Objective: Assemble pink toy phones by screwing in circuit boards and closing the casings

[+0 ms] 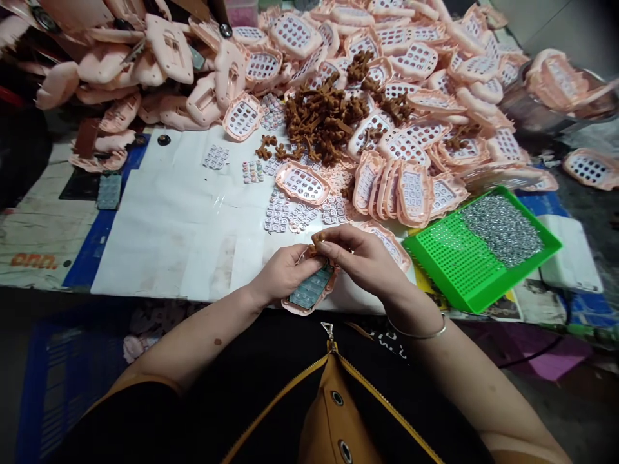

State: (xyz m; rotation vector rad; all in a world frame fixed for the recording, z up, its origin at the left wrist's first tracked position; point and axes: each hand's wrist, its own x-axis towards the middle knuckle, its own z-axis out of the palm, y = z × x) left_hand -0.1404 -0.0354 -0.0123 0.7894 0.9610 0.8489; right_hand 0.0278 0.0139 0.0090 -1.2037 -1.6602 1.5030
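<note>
At the far left, a loose grey-green pad [109,191] is lying near the blue edge of the work surface, and a heap of pink casings [169,48] is occupying the area behind it. A white sheet [169,225] is covering the surface to the right of the pad. At the near edge of the table, the left hand [285,276] is gripping the held pink shell [304,310], its thumb pressing over the upper end; a grey-green keypad [310,288] is sitting inside the shell. Behind the hands, brown pieces [322,122] are lying in a tangled pile, with patterned small sheets [278,214] spreading in front. The right hand [370,261] is bringing its thumb and forefinger together at the shell's upper end; whatever is between them is too small to identify. Perforated pink shells [411,145] are piling up behind and to the right, several leaning on one another. Further right, a green basket [447,270] is resting at a slant, holding small metal parts [505,229], and a white box [570,254] is standing just beside it.
</note>
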